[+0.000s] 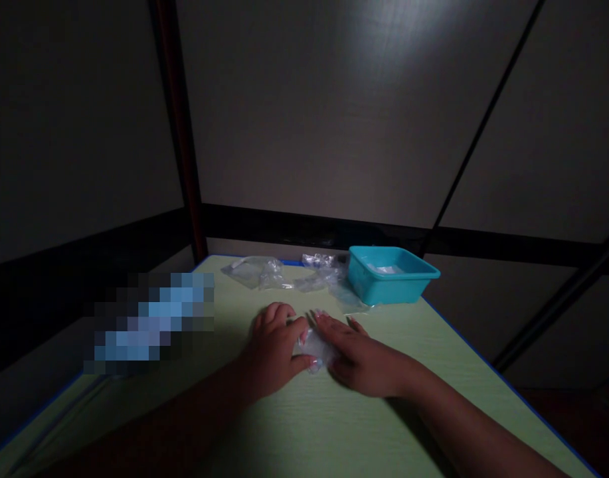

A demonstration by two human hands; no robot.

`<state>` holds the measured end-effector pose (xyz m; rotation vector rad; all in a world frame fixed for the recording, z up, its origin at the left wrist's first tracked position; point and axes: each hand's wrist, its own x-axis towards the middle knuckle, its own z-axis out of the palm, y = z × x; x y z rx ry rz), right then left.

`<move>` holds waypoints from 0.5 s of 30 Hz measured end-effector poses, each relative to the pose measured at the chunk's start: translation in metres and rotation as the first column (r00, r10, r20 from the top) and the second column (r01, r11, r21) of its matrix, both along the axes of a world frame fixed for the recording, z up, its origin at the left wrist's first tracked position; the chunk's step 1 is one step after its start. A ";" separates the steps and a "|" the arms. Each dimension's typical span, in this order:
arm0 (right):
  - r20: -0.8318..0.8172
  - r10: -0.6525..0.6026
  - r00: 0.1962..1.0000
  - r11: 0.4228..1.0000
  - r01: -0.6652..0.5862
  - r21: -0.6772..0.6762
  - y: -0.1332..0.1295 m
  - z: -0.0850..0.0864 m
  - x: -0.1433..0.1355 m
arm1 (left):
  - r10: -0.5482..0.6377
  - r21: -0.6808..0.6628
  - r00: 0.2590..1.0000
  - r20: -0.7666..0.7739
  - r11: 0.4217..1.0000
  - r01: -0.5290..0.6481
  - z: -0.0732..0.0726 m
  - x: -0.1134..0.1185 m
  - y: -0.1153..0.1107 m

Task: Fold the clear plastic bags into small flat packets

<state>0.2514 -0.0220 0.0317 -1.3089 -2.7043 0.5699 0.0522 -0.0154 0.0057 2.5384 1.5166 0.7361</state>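
Observation:
A small clear plastic bag (pixel 318 346), crumpled or folded, lies on the pale green tabletop between my hands. My left hand (pixel 274 348) has its thumb and bent forefinger closed on the bag's left edge, with the other fingers curled beside it. From the other side, my right hand (pixel 366 355) reaches over the bag, its fingers stretched out and lying flat on the plastic. Part of the bag is hidden under those fingers, and I cannot make out whether anything is inside it.
Behind my hands lie loose clear plastic bags (pixel 257 271). A turquoise plastic basin (pixel 394 282) stands at the back right with some clear plastic in it. On the left is a blurred-out bluish object (pixel 155 318), a cable running from it. A panelled wall (pixel 304 133) rises behind the table (pixel 334 431).

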 end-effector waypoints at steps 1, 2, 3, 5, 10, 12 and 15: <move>-0.003 0.002 1.000 0.999 -0.002 -0.032 -0.001 0.004 0.002 | -0.008 0.003 1.000 0.004 1.000 0.008 0.001 -0.001 0.000; -0.005 0.003 1.000 0.998 -0.003 -0.066 -0.001 0.008 0.003 | -0.011 0.002 1.000 0.007 1.000 0.011 0.002 -0.002 0.000; -0.007 0.004 1.000 0.995 -0.005 -0.096 -0.001 0.012 0.005 | -0.010 -0.003 1.000 0.009 1.000 0.010 0.002 -0.002 0.000; -0.017 0.006 1.000 0.991 -0.008 -0.131 -0.001 0.016 0.006 | -0.008 -0.019 1.000 0.014 1.000 0.008 0.003 -0.003 0.001; -0.013 -0.071 0.997 0.997 0.071 -0.003 0.006 0.005 0.009 | -0.023 -0.031 0.999 0.038 0.999 0.024 0.000 -0.006 0.003; 0.013 -0.073 0.997 0.997 0.073 0.032 0.009 -0.002 0.010 | -0.030 -0.026 0.999 0.041 0.999 0.031 0.000 -0.007 0.004; 0.037 -0.048 0.998 0.998 0.047 0.031 0.012 -0.007 0.011 | -0.037 -0.030 0.999 0.037 0.999 0.038 0.000 -0.007 0.005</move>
